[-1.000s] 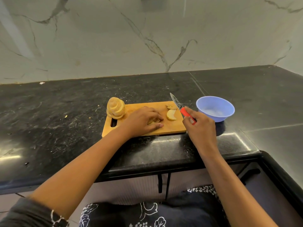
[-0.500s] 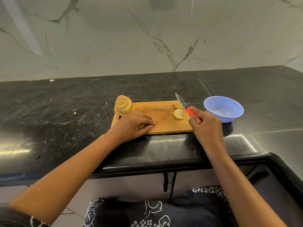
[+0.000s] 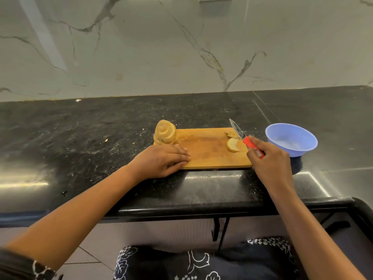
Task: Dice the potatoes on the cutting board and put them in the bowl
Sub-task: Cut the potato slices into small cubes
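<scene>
A wooden cutting board [image 3: 210, 156] lies on the black counter. At its far left corner stands a heap of peeled potato slices [image 3: 165, 134]. A potato wedge [image 3: 233, 146] and a small scrap [image 3: 230, 135] lie near the board's right end. My left hand [image 3: 161, 161] rests on the board's near left corner with fingers stretched out flat; whether anything lies under it is hidden. My right hand [image 3: 270, 160] grips the red handle of a small knife [image 3: 237, 131], its blade pointing up and away over the right end. A blue plastic bowl [image 3: 271, 136] stands right of the board.
The black stone counter [image 3: 80, 142] runs along a marble wall, with small crumbs scattered left of the board. Its front edge is just below my hands, and a darker section drops away at the lower right.
My left hand has slid from the board's middle to its near left corner. The right hand and knife have kept their pose by the right end.
</scene>
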Demonstrator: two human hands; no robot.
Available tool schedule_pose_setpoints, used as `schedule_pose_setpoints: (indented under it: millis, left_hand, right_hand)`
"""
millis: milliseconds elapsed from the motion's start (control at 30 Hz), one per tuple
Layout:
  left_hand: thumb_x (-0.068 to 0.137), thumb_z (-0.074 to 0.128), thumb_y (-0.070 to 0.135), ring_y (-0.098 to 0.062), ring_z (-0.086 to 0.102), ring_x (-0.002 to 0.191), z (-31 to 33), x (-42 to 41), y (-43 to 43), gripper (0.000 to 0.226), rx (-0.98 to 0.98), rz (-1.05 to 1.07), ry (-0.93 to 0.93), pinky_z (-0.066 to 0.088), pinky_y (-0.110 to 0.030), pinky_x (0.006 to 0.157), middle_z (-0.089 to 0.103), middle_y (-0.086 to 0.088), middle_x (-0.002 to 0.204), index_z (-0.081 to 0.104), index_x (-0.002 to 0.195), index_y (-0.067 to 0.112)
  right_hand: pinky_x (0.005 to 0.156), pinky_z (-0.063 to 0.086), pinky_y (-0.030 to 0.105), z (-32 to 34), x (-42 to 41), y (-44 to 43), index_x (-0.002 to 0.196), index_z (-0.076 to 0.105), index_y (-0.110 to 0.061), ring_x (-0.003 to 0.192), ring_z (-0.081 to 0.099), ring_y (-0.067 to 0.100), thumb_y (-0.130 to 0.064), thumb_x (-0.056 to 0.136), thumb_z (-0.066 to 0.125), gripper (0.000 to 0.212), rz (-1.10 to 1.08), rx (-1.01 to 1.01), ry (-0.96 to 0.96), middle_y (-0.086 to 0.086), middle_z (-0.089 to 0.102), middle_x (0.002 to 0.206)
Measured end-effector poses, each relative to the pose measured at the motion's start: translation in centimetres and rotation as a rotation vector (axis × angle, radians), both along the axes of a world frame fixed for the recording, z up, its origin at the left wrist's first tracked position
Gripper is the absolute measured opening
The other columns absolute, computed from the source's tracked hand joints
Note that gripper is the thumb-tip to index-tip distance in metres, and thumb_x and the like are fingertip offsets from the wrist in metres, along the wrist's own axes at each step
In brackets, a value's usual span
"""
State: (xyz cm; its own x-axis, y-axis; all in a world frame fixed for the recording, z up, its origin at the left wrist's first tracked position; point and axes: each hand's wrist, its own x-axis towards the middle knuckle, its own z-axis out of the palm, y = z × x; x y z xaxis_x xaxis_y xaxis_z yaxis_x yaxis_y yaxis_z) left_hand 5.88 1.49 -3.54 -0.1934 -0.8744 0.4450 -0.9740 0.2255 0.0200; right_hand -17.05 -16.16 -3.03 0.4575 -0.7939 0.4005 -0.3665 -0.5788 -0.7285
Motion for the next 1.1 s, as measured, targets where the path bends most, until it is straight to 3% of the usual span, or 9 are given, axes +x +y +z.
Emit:
schedule_pose_setpoints:
  millis: [167,333,400,533,633,767,833,933,1100]
  left_hand:
    - [0.093,0.057,0.022,-0.014,0.064,0.109,-0.3,1.7,0.3,0.025,-0.003,-0.103,-0.034,0.051,-0.035,0.094,0.070,-0.001,0.112,0.072,0.108,0.009]
    - [0.095,0.056,0.019,-0.016,0.062,0.113,-0.3,3.1,0.3,0.025,0.002,-0.189,-0.042,0.051,-0.038,0.095,0.068,-0.005,0.115,0.071,0.110,0.006]
    - [0.094,0.056,0.017,-0.017,0.062,0.114,-0.4,3.6,0.3,0.024,0.008,-0.218,-0.047,0.051,-0.039,0.094,0.068,-0.006,0.116,0.070,0.111,0.005]
    - [0.091,0.060,0.011,-0.018,0.060,0.116,-0.5,4.4,0.1,0.024,0.007,-0.264,-0.050,0.052,-0.041,0.091,0.067,-0.008,0.119,0.069,0.112,0.004]
    - [0.089,0.061,0.006,-0.019,0.057,0.120,-0.5,4.7,-0.2,0.028,0.010,-0.311,-0.055,0.051,-0.042,0.094,0.064,-0.009,0.123,0.067,0.116,0.002]
    - [0.091,0.053,0.003,-0.022,0.053,0.125,0.1,5.0,-0.6,0.031,0.031,-0.388,-0.063,0.046,-0.045,0.100,0.062,-0.008,0.126,0.064,0.120,0.002]
    - [0.092,0.051,0.005,-0.023,0.051,0.127,0.3,5.1,-0.9,0.031,0.039,-0.400,-0.087,0.044,-0.047,0.103,0.061,-0.009,0.128,0.064,0.121,0.002]
    - [0.096,0.048,0.013,-0.025,0.046,0.132,0.2,5.1,-1.2,0.034,0.047,-0.393,-0.166,0.035,-0.050,0.109,0.056,-0.008,0.134,0.059,0.126,0.004]
    - [0.103,0.021,0.035,-0.025,0.029,0.142,0.5,5.0,-1.0,0.050,0.055,-0.293,-0.343,0.009,-0.049,0.116,0.038,-0.004,0.148,0.036,0.142,0.008]
  right_hand:
    - [0.073,0.048,0.035,-0.2,0.1,-0.2,0.122,0.064,-0.025,0.075,0.060,0.023,-0.017,0.089,0.057,0.035,-0.013,0.018,-0.012,0.011,0.070,0.084]
    - [0.078,0.049,0.036,-0.4,0.4,-0.5,0.122,0.064,-0.026,0.083,0.063,0.024,-0.016,0.089,0.057,0.035,-0.018,0.010,-0.010,0.009,0.072,0.091]
    - [0.076,0.047,0.030,-0.5,0.4,-0.6,0.121,0.065,-0.025,0.083,0.063,0.022,-0.018,0.089,0.059,0.033,-0.031,0.003,-0.010,0.007,0.072,0.090]
    - [0.066,0.037,0.001,-0.6,0.5,-0.7,0.120,0.066,-0.024,0.077,0.060,0.014,-0.015,0.088,0.059,0.033,-0.051,-0.008,0.001,0.000,0.072,0.089]
    - [0.068,0.036,-0.001,-0.5,0.6,-0.6,0.118,0.066,-0.024,0.078,0.059,0.008,-0.013,0.088,0.059,0.033,-0.059,-0.012,-0.002,-0.003,0.072,0.097]
    - [0.066,0.033,-0.004,-0.4,0.6,-0.5,0.118,0.067,-0.024,0.072,0.056,-0.006,-0.014,0.088,0.060,0.032,-0.076,-0.023,0.003,-0.002,0.070,0.086]
    - [0.066,0.033,-0.004,-0.5,0.7,-0.6,0.117,0.067,-0.024,0.070,0.053,-0.014,-0.014,0.087,0.061,0.032,-0.077,-0.040,0.005,-0.004,0.068,0.082]
    - [0.065,0.034,-0.002,-0.6,0.8,-0.7,0.117,0.068,-0.023,0.069,0.054,-0.010,-0.014,0.087,0.062,0.032,-0.083,-0.046,0.003,-0.007,0.066,0.081]
    - [0.069,0.032,-0.006,-0.6,0.8,-0.5,0.117,0.067,-0.021,0.072,0.052,-0.019,-0.012,0.087,0.062,0.031,-0.081,-0.084,-0.010,0.005,0.073,0.098]
